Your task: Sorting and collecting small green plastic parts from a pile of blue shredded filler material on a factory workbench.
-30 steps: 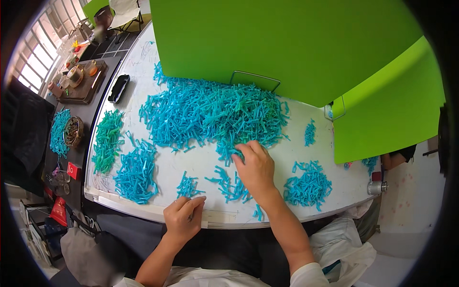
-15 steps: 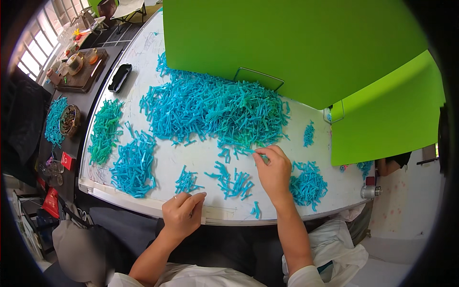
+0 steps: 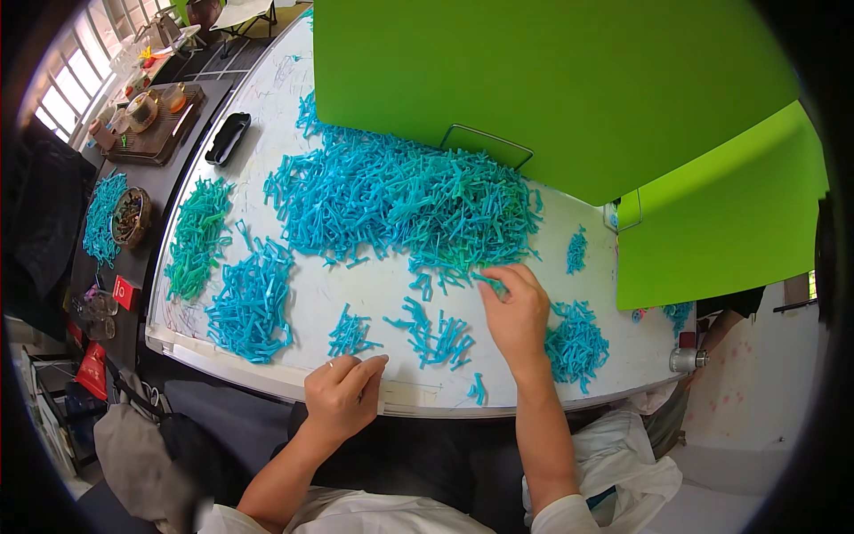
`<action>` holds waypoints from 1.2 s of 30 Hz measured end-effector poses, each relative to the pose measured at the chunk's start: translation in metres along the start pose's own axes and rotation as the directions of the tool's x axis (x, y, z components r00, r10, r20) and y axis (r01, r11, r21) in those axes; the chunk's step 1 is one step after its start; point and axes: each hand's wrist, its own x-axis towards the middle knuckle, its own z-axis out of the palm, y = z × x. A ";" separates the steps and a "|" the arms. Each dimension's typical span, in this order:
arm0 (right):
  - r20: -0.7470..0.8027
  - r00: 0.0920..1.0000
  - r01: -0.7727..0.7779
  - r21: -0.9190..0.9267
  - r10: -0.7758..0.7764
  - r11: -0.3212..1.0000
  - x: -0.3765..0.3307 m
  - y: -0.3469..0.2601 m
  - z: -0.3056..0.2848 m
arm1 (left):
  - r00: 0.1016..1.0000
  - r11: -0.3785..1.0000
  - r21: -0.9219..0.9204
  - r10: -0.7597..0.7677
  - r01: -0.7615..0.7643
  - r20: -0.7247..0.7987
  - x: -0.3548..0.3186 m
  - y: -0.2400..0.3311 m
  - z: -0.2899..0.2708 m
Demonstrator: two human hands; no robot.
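At the near edge of a white table, my left hand [image 3: 345, 396] is closed, thumb against the bent fingers; whether anything is in it is too small to see. My right hand [image 3: 516, 311] pinches a small teal-green strip [image 3: 492, 283] between thumb and fingertips, at the near edge of a big heap of blue and green strips [image 3: 374, 196]. Between the hands lies a loose cluster of blue strips [image 3: 434, 336], with a small blue bunch [image 3: 350, 331] just beyond my left hand. A round blue pile [image 3: 578, 345] sits right of my right wrist, and a few strips [image 3: 478, 389] lie near the front edge.
Bright green panels [image 3: 551, 89] on wire stands overhang the heap's far side. To the left are a green pile [image 3: 197, 236], a larger blue pile [image 3: 252, 307] and a black tray [image 3: 228, 140]. A metal cylinder [image 3: 685, 360] stands at the right edge, near another person's arm [image 3: 722, 329].
My right hand has drawn slightly right and turned, its fingers curling in around the strip. My left hand stays nearly in place, and the view has shifted a little.
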 end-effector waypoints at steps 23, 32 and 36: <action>0.054 0.993 0.113 -0.087 -0.109 0.990 -0.012 -0.006 0.011 | 1.000 0.999 0.052 0.015 -0.015 0.009 -0.001 0.001 0.002; 0.106 0.994 0.022 -0.001 -0.022 1.000 -0.007 -0.022 0.013 | 1.000 0.998 0.057 0.022 -0.023 0.018 0.000 0.002 0.003; 0.040 0.995 0.090 -0.072 -0.087 0.993 0.010 -0.030 0.042 | 1.000 0.997 0.070 0.024 -0.025 0.013 -0.001 0.001 0.002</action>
